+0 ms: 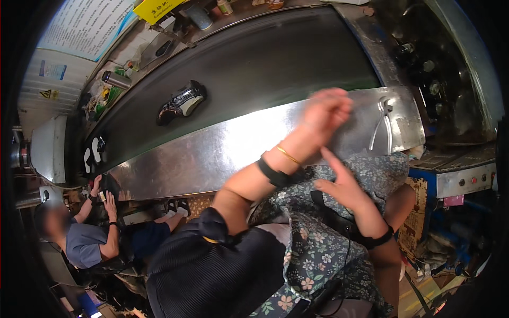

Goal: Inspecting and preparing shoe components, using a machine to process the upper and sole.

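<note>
My left hand (326, 112) is over the steel table edge (212, 151), blurred by motion. Its fingers look bent, and whether they hold anything is unclear. Below it, my right hand (347, 185) is in front of the floral apron (318, 254), index finger and thumb stretched apart and nothing seen in it. A pair of pliers (383, 127) lies on the steel at the right, near both hands but touched by neither. Farther left, a shiny black shoe (183, 103) with a pale patch rests on the dark conveyor belt (275, 58).
A co-worker (90, 238) sits at the left end, hands near the belt, close to more shoes (94, 152). A steel flask (115, 79) and a yellow box (156, 8) stand along the far ledge. A machine panel with buttons (466, 181) is at the right.
</note>
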Tool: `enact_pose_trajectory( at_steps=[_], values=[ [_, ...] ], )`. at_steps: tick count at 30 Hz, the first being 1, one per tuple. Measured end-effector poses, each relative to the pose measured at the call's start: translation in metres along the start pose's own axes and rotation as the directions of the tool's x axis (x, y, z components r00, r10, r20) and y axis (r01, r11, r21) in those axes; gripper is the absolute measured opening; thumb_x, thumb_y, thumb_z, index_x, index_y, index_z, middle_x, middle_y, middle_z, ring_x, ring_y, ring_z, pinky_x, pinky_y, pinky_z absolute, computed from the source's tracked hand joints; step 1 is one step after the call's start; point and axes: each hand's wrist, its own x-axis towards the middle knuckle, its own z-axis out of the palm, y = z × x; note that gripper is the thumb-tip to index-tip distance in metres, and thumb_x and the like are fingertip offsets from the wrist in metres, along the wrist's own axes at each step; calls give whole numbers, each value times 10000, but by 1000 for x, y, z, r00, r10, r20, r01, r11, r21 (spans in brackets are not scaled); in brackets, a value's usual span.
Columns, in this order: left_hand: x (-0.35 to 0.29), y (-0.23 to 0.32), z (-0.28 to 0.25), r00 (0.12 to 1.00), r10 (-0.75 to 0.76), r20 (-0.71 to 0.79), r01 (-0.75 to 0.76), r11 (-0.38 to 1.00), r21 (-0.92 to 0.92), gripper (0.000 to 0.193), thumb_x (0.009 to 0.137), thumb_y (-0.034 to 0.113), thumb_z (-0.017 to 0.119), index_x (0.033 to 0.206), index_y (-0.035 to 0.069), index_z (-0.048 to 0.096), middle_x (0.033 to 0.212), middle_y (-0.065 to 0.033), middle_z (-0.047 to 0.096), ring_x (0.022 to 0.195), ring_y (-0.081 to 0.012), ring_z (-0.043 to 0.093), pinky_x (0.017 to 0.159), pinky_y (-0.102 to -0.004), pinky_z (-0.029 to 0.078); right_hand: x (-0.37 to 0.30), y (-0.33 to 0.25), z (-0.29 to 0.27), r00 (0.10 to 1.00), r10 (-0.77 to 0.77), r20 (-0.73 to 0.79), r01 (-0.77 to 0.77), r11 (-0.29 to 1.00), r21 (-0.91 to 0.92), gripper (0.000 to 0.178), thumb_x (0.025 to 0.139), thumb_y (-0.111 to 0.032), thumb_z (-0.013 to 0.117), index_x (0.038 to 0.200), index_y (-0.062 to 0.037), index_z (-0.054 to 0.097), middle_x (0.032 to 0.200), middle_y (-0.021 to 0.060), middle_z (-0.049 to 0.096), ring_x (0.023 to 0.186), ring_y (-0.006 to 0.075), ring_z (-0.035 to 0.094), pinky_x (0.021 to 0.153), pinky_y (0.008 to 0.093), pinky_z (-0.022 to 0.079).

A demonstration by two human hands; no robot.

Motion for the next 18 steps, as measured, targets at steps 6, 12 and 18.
enact_pose_trajectory(
  at_steps=[6,12,18],
  values=[
    [-45,229,-269,481,851,-210,295,69,953,414,792,79,573,1200,32,624,1159,-165,655,1074,-271,633,937,-352,488,-76,60,-69,829,152,-538,-181,984,-1,406,897,-54,607,1291,23,543,1250,128,601,1159,216,566,1026,344,418],
    [-163,346,-434,440,677,-590,871,-161,465,718,713,194,624,1357,-53,423,1314,-243,554,1314,-369,453,1100,-397,353,-96,5,-66,832,105,-544,-118,993,12,330,871,-16,590,1193,52,581,1136,125,645,1058,201,610,961,336,465],
    [-167,289,-301,624,562,-544,678,-43,733,639,647,280,860,1127,-22,566,1067,-204,676,994,-337,662,859,-391,516,-83,-138,-123,823,-553,-129,549,833,-69,165,848,-63,597,976,26,655,1018,159,683,943,274,661,860,386,524]
  ],
)
